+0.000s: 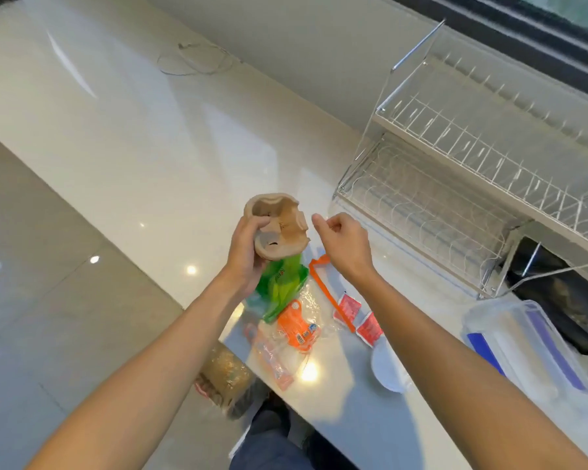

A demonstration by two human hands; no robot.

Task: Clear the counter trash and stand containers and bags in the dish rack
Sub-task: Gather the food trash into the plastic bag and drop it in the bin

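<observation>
My left hand (pixel 245 252) grips a brown moulded cardboard cup carrier (pixel 279 228), held above the counter. My right hand (pixel 343 242) hovers just right of it, fingers loosely curled, holding nothing. Below them on the white counter (pixel 184 164) lie a green plastic bag (pixel 280 286), a clear wrapper with an orange label (pixel 297 325), an orange strip (pixel 323 286) and two red sauce packets (pixel 348 307). The two-tier wire dish rack (pixel 455 184) stands at the right, with nothing on either tier.
A clear plastic container with blue clips (pixel 523 347) and a white lid (pixel 387 368) sit near the counter's front right. A thin cable (pixel 197 59) lies at the far end. A bag of trash (pixel 224 374) rests on the floor by the counter edge.
</observation>
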